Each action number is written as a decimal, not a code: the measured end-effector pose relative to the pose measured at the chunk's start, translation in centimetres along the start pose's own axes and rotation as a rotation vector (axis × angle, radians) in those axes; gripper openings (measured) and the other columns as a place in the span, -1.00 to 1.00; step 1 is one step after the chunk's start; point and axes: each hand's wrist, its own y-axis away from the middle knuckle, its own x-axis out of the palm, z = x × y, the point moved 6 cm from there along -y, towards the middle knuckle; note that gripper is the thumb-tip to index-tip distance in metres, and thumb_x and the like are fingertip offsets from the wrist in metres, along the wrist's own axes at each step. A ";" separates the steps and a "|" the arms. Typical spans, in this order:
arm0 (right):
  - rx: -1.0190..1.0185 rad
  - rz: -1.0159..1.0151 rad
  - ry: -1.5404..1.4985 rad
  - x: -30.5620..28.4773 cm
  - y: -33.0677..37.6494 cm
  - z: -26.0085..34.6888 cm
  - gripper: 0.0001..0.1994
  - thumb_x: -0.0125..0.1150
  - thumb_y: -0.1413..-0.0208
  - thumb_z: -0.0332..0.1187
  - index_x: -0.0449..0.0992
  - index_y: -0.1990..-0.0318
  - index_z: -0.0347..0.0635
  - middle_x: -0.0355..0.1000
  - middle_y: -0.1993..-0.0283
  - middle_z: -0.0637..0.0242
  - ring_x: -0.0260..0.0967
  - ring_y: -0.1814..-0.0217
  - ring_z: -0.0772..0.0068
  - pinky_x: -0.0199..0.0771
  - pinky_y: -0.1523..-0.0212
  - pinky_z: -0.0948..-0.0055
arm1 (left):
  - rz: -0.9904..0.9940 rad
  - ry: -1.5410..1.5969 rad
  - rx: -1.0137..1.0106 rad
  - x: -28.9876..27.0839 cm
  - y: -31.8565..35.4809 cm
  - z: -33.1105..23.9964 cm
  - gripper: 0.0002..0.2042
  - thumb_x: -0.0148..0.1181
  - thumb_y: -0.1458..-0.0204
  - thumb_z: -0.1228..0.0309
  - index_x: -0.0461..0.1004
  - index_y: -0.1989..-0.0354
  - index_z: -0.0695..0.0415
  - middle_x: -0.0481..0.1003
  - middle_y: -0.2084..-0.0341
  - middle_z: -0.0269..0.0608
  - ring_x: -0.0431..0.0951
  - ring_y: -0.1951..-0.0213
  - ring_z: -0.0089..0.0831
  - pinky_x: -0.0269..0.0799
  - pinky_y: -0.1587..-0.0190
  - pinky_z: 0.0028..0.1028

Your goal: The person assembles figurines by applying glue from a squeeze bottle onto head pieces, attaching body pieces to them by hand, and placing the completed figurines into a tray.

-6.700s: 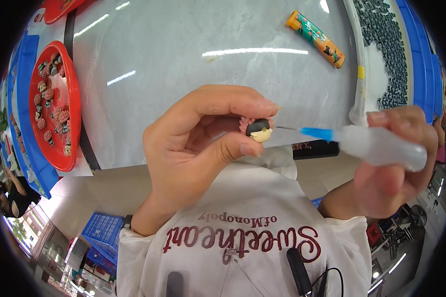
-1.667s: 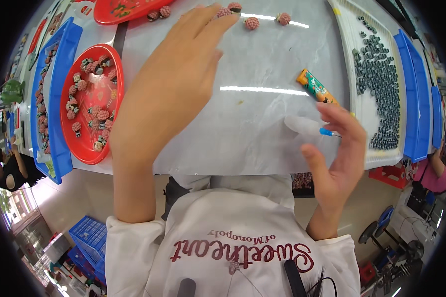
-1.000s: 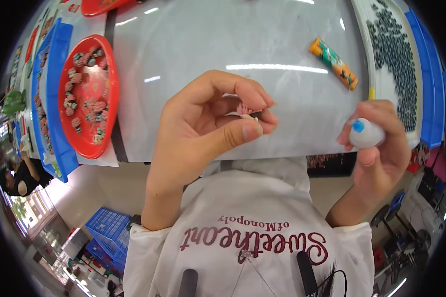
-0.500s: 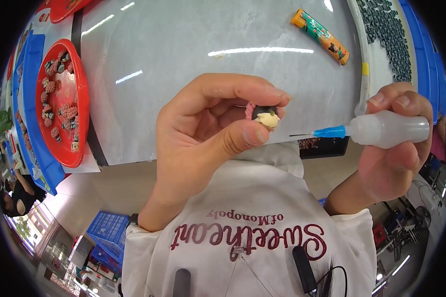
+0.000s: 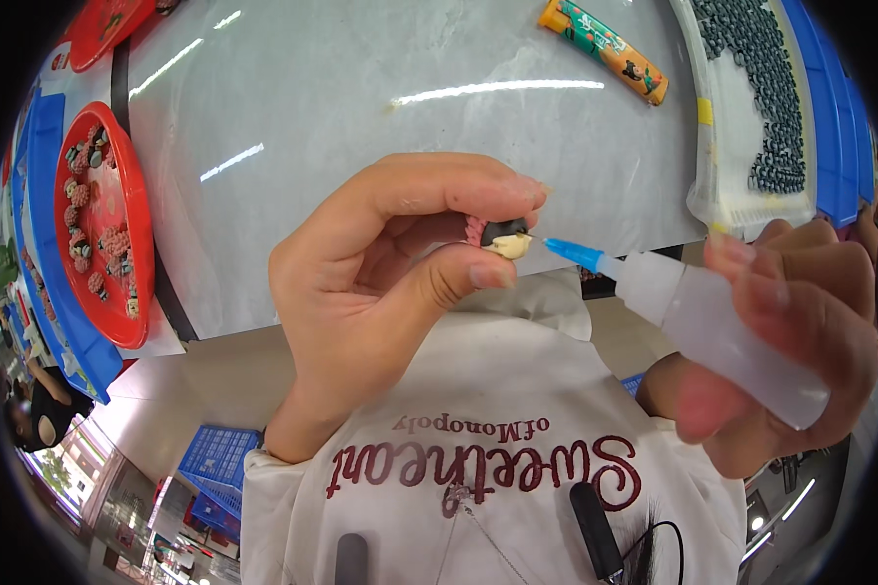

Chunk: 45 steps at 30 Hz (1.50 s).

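Note:
Between the thumb and fingers of my left hand (image 5: 361,263) is a small figurine head (image 5: 508,240), with a cream face, black top and pink textured back. Its face side points right. My right hand (image 5: 800,322) is wrapped round a translucent white squeeze bottle (image 5: 722,336) with a blue needle tip (image 5: 574,254). The bottle lies tilted, its base low at the right. The thin needle reaches the figurine head's right side; whether it touches cannot be made out.
A red oval tray (image 5: 137,244) at left holds several small pink and black pieces. Behind it stands a blue tray (image 5: 54,258). An orange and green tube (image 5: 607,51) lies at the far right of the grey table (image 5: 341,127). A white tray (image 5: 741,117) of dark pieces is at right.
My right hand has brought the bottle left and tilted it, so the needle now meets or nearly meets the figurine head. The left hand has shifted slightly left in view, still holding the head.

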 end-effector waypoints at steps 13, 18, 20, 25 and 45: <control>0.290 -0.116 -0.445 0.4 -0.2 -3.6 -0.56 0.16 0.09 -0.15 0.26 0.18 -0.34 0.27 0.26 0.00 0.30 0.40 0.36 0.30 0.56 0.59 | -0.006 0.022 0.018 -0.2 -0.1 -0.2 -0.68 0.27 0.22 0.39 0.34 0.33 0.28 0.41 0.34 0.02 0.49 0.35 -0.29 0.46 0.34 -0.50; 0.344 -0.135 -0.531 2.8 0.4 -5.9 -0.63 0.20 0.15 -0.48 0.22 0.17 -0.33 0.31 0.23 0.04 0.35 0.28 0.29 0.37 0.31 0.46 | -0.003 0.045 0.045 0.3 -0.1 -0.3 -0.69 0.27 0.22 0.41 0.33 0.34 0.27 0.41 0.33 0.01 0.49 0.35 -0.29 0.48 0.37 -0.52; 0.302 -0.128 -0.435 4.0 0.3 -6.1 -0.62 0.19 0.19 -0.60 0.22 0.17 -0.32 0.32 0.22 0.05 0.36 0.29 0.28 0.37 0.26 0.42 | -0.016 0.041 0.020 0.3 0.1 -0.3 -0.71 0.26 0.21 0.42 0.33 0.34 0.26 0.40 0.34 0.00 0.49 0.35 -0.30 0.47 0.37 -0.53; 0.269 -0.021 -0.182 5.6 0.2 -5.4 -0.62 0.17 0.34 -0.74 0.35 0.23 -0.34 0.38 0.26 0.15 0.38 0.31 0.39 0.39 0.26 0.50 | 0.042 0.165 0.027 0.9 0.1 -0.1 -0.77 0.15 0.20 0.68 0.36 0.30 0.36 0.41 0.30 0.03 0.46 0.26 -0.32 0.45 0.31 -0.56; 0.621 0.067 0.359 -4.9 3.5 -12.4 -0.89 0.14 0.25 -0.60 0.42 0.47 -0.35 0.32 0.41 0.35 0.21 0.47 0.56 0.23 0.41 0.61 | 0.017 0.042 0.016 0.9 0.2 -0.3 -0.78 0.20 0.19 0.59 0.35 0.34 0.32 0.39 0.33 0.04 0.47 0.35 -0.32 0.48 0.36 -0.53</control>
